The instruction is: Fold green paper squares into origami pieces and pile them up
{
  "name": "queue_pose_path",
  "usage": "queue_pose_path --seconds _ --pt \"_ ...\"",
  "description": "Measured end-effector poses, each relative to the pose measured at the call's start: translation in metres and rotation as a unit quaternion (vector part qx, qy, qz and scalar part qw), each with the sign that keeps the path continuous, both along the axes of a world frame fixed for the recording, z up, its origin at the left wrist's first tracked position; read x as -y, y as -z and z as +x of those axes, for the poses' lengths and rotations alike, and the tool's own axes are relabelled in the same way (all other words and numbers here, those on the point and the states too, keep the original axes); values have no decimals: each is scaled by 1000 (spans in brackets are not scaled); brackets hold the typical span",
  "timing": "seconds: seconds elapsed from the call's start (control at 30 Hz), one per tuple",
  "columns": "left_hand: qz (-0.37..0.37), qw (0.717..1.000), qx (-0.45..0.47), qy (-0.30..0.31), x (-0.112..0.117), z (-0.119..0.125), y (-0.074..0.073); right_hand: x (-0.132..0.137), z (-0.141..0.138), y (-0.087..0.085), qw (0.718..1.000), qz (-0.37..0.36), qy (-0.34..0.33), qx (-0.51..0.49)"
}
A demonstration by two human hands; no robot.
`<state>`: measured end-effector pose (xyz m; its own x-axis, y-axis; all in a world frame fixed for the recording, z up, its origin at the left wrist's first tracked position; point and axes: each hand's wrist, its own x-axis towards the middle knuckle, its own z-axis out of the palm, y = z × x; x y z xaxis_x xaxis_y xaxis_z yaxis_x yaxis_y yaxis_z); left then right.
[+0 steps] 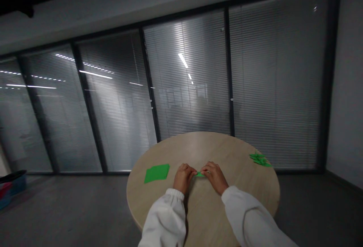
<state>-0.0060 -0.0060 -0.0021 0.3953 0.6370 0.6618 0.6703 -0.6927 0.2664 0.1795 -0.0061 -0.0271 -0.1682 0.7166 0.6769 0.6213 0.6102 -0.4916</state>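
Between my two hands is a narrow strip of folded green paper (200,174), low over the middle of the round table. My left hand (183,176) pinches its left end, and my right hand (214,175) pinches the right end. Fingers cover most of the strip, so its exact fold cannot be seen. To the left of my left hand lies a stack of flat green paper sheets (157,173), slightly fanned. A small pile of slim folded green paper pieces (259,159) rests near the table's right edge.
The round wooden table (198,145) has a curved edge on all sides. Behind it stands a glass partition with blinds (193,88) and dark frames. Dark bins (17,184) with blue and red parts stand on the grey floor (79,209) at far left.
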Motion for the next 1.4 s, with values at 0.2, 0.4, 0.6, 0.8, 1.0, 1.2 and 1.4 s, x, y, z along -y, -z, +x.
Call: queue_pose_path --seconds 0.2,0.4,0.6,0.8,1.0,1.2,1.4 --pt "5 999 -43 -24 5 1 0 3 -4 1 999 -15 -32 4" --pt "-39 999 25 6 6 3 -4 1 -5 1 999 -34 -31 -27" --pt "-160 949 262 70 0 4 3 -12 -2 12 939 -179 -149 -252" --pt "-294 888 316 158 -4 9 11 -9 -5 12 869 -270 -222 -351" --pt "-289 891 322 136 -3 11 9 -2 -9 8 850 -296 -249 -359" --pt "-282 892 325 136 -4 16 11 -2 -10 9 860 -285 -243 -346" --pt "-254 911 303 117 0 18 10 2 -12 3 853 -289 -270 -342"
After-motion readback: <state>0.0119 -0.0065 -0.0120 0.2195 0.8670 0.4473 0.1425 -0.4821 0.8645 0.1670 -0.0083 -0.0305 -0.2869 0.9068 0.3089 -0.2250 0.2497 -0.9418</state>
